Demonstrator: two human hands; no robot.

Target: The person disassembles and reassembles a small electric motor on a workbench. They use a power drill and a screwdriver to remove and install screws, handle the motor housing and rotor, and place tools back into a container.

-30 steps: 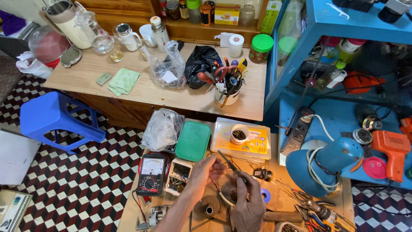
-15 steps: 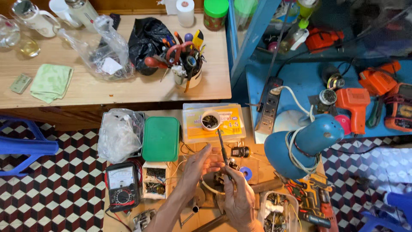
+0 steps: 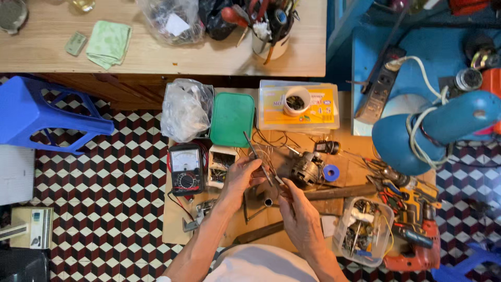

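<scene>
The left hand pinched a long thin metal tool pointing to 11 o'clock. The right hand pinched its lower end, above the wooden workbench.

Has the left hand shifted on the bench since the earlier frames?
Cannot tell. The head camera itself has moved; against the analog multimeter and green lid, the left hand sits about where it was, pinching a thin tool.
</scene>
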